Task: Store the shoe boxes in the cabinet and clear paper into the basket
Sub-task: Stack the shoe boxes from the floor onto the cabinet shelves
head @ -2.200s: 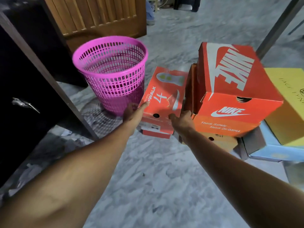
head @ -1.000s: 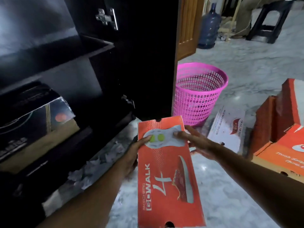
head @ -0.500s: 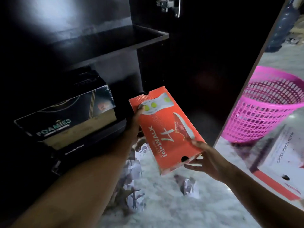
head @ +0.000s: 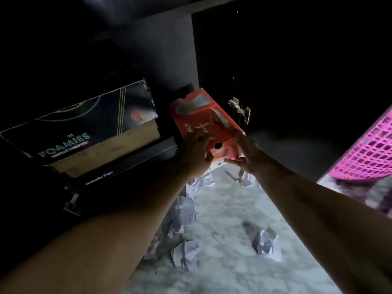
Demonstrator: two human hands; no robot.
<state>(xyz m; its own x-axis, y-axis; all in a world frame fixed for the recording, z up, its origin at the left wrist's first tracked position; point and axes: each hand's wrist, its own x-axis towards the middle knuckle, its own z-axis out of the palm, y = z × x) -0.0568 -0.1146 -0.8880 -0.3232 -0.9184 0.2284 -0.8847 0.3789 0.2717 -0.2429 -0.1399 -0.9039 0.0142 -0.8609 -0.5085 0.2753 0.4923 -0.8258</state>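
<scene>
An orange GoWalk shoe box [head: 203, 117] lies partly inside the dark cabinet [head: 165, 60], its near end sticking out over the floor. My left hand [head: 195, 151] rests on the box's lid near that end. Around its right corner and underside wraps my right hand [head: 247, 153]. To the box's left sits a black Foamies shoe box [head: 89, 128] stacked on a flat black box [head: 127, 166]. Crumpled paper [head: 265, 245] lies on the floor below my arms, more paper [head: 182, 230] along the cabinet's base. The pink basket [head: 369, 149] stands at the right edge.
The open black cabinet door [head: 297, 81] with a metal hinge [head: 240, 109] stands between the box and the basket. Grey marble floor [head: 222, 209] runs beneath. The cabinet's shelf crosses the top of the view.
Both hands carried the orange box from the stack beside the basket over to the cabinet and pushed it in next to the Foamies box. The view swung left and closer.
</scene>
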